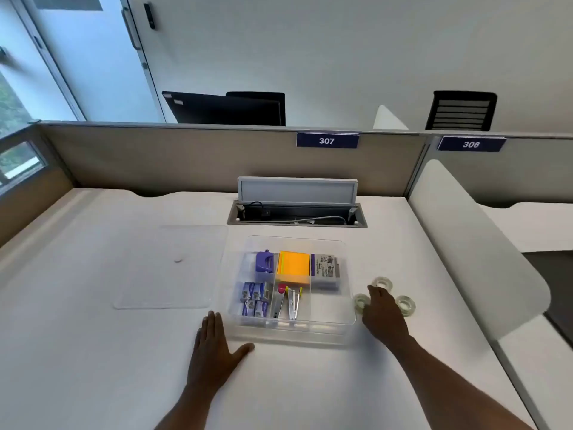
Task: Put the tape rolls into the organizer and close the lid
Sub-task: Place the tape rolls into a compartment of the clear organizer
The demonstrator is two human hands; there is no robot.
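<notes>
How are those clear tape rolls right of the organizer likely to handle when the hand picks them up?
Each tape roll lies flat on the desk, so a nudge should slide it rather than roll it. They look small and hollow, so probably light. The glossy clear sides may be slippery; the right hand could hook a finger through the core.

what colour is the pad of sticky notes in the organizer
Bright orange sticky notes with a yellow-green left edge, seen in the head view.

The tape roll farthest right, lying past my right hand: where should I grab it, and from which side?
Come straight down from above. That tape roll lies flat on the desk with its hole facing up, clear of the other two rolls. Pinch the ring's wall, one of the fingers in the hole and the thumb on the outer rim. The right hand is nearest to it.
</notes>
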